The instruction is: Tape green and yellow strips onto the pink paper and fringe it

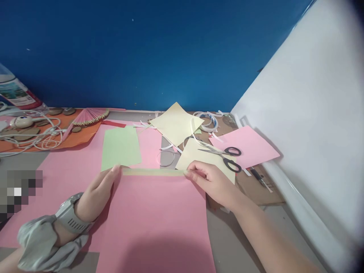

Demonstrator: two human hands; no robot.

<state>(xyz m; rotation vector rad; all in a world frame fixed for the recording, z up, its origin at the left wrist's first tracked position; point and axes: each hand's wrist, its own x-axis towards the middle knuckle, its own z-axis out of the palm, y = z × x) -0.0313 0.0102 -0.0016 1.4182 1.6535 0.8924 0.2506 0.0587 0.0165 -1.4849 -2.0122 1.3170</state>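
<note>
Left hand (96, 193), right hand (212, 182) touch strip (153, 172) (label (17, 94) unreadable).

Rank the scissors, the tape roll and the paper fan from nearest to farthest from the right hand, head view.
1. Scissors, just beyond the right hand, on a yellow sheet.
2. Tape roll, farther back by the blue wall.
3. Paper fan, far left at the back.

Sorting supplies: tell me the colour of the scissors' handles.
Black; the scissors show best in the head view.
</note>
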